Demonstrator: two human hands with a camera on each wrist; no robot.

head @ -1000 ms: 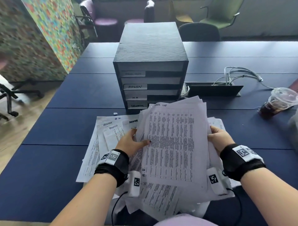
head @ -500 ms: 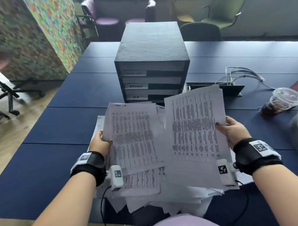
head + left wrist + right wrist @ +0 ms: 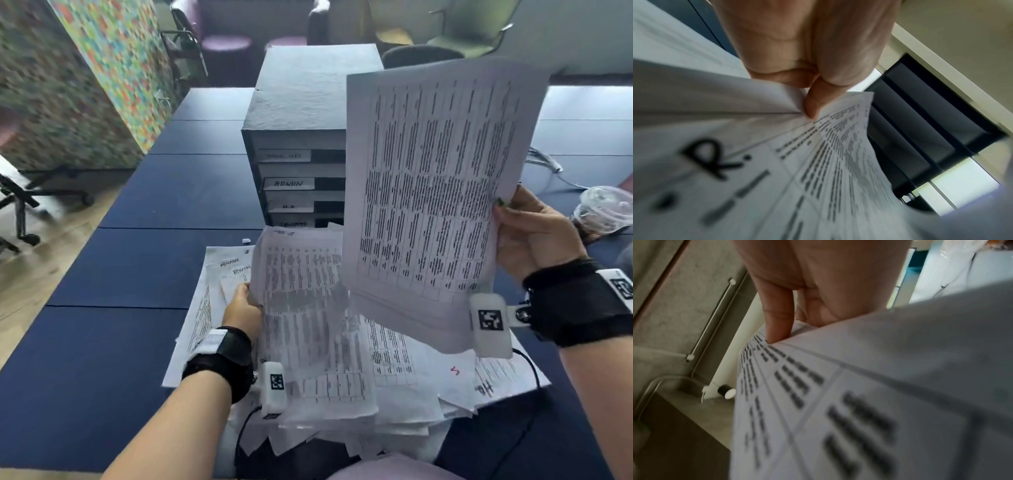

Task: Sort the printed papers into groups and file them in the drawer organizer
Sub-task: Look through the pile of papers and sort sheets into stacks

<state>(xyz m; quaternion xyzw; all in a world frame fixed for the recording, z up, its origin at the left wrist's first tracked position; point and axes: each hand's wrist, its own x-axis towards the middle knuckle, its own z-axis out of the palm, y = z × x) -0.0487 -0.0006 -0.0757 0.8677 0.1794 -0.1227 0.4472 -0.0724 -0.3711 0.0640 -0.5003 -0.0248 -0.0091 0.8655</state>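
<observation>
My right hand (image 3: 524, 226) pinches the right edge of one printed sheet (image 3: 428, 192) and holds it upright, high in front of the black drawer organizer (image 3: 301, 116). The same printed sheet (image 3: 859, 402) fills the right wrist view, with a fingertip (image 3: 777, 331) on its edge. My left hand (image 3: 245, 308) grips the left edge of a stack of printed papers (image 3: 308, 325) above the loose paper pile (image 3: 428, 394). In the left wrist view the thumb (image 3: 813, 104) pinches the stack of papers (image 3: 756, 162). The organizer's labelled drawers (image 3: 291, 183) are partly hidden by the raised sheet.
Sorted sheets marked ADMIN (image 3: 226, 270) lie left of the pile on the dark blue table (image 3: 137, 267). An iced drink cup (image 3: 603, 209) and cables (image 3: 544, 161) sit at the right. Chairs (image 3: 459, 31) stand beyond the far edge. A colourful panel (image 3: 113, 58) stands at the left.
My right hand has lifted its sheet up and to the right, away from the stack, now covering the organizer's right side. My left hand keeps its stack low over the pile.
</observation>
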